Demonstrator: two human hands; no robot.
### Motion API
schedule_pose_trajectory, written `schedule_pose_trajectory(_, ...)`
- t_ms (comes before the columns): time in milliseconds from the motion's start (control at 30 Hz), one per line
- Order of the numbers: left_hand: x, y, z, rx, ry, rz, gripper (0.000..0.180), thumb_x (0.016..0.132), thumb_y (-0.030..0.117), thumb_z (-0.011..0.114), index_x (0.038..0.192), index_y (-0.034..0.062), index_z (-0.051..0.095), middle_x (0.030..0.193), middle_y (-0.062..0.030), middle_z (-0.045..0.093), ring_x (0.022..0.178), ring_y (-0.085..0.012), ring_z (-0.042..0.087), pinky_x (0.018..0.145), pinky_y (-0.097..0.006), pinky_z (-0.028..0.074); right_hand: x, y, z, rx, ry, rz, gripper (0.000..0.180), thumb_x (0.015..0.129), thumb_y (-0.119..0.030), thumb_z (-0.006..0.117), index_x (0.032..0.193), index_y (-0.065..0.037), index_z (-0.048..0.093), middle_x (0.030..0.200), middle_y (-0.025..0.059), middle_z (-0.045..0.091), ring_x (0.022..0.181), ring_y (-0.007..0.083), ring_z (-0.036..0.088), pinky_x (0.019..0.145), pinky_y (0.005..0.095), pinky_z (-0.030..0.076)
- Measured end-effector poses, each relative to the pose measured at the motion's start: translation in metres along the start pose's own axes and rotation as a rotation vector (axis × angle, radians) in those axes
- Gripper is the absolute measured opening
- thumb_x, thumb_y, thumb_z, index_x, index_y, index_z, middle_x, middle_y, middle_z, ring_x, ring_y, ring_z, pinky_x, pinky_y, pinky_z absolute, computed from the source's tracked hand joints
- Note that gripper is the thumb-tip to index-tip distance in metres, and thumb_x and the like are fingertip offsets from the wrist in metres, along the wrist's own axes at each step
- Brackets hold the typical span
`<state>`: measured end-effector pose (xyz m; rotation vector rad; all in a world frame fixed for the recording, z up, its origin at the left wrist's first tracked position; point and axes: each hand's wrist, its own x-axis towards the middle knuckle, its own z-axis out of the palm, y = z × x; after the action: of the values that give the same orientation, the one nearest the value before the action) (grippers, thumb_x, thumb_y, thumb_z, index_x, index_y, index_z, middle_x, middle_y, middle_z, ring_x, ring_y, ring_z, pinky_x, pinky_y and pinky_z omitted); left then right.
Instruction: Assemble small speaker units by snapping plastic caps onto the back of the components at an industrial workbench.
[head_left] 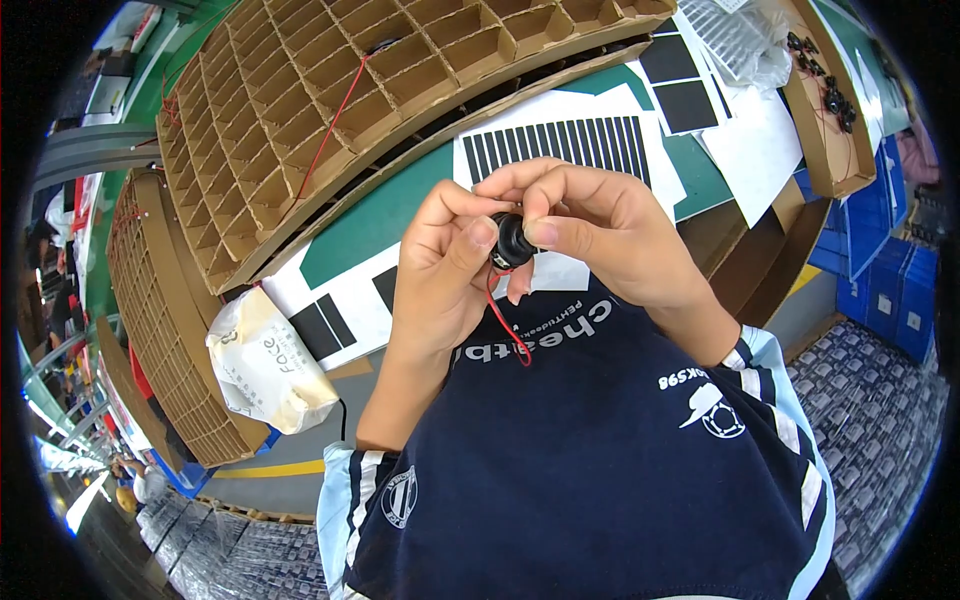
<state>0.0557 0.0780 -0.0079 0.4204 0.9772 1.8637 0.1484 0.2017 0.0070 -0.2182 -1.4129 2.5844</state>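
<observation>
A small round black part with a red wire (514,242) is pinched between both hands in front of my chest. My left hand (440,260) is closed on its left side, thumb against the edge. From the right, my right hand (612,225) presses thumb and fingertips to the same part. The thin red wire (508,325) hangs below it in front of the dark shirt. Fingers cover much of the part, so its exact kind does not show. Just beyond the hands lies a white sheet with black strips (565,143) on the green tabletop (375,228).
A large cardboard divider tray (330,95) fills the far left, a red wire lying over its cells. Small black parts sit in a cardboard box (835,165) at far right. White paper (755,155), black squares (670,60), a crumpled bag (268,362) and blue bins (890,290) surround the workplace.
</observation>
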Motion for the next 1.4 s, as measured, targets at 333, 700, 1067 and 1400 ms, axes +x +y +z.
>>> schedule_pose_trajectory(333,-0.001,0.000,-0.003,-0.076,0.016,0.008,0.016,0.083,0.010,0.055,0.090,0.0004,0.046,0.083,-0.0119,0.057,0.060,-0.0135,0.056,0.047,-0.023,0.045,0.000,0.010,-0.008,-0.054,-0.007,-0.088,0.015,0.081,-0.007,0.053,0.094,-0.004,0.045,0.110,0.0121,0.045,0.094,0.0138,0.049,0.079,0.0286,0.043)
schedule_pose_trajectory(700,0.014,0.004,0.000,0.190,-0.138,-0.194,0.034,0.070,-0.008,0.063,0.100,-0.0018,0.048,0.091,-0.0049,0.054,0.084,-0.0094,0.052,0.075,-0.023,0.044,-0.018,-0.005,-0.094,-1.397,0.632,-0.350,0.021,0.074,-0.008,0.061,0.094,-0.004,0.060,0.101,0.0077,0.054,0.096,0.0178,0.050,0.080,0.0255,0.038)
schedule_pose_trajectory(1067,0.030,-0.022,0.001,0.086,-0.106,-0.309,0.025,0.082,0.004,0.050,0.105,0.0013,0.040,0.088,-0.0184,0.052,0.060,-0.0164,0.057,0.057,-0.029,0.051,-0.011,0.007,-0.105,-1.492,0.640,-0.317,0.019,0.067,-0.005,0.065,0.085,-0.005,0.060,0.096,0.0080,0.050,0.091,0.0239,0.045,0.079,0.0317,0.038)
schedule_pose_trajectory(1400,0.033,-0.035,-0.008,0.174,-0.017,-0.302,0.029,0.077,0.002,0.060,0.099,0.0004,0.042,0.081,-0.0048,0.054,0.060,-0.0048,0.046,0.052,-0.016,0.037,-0.012,0.009,-0.103,-1.363,0.681,-0.314,0.024,0.068,-0.003,0.063,0.088,-0.004,0.051,0.097,0.0105,0.047,0.092,0.0253,0.045,0.080,0.0325,0.038)
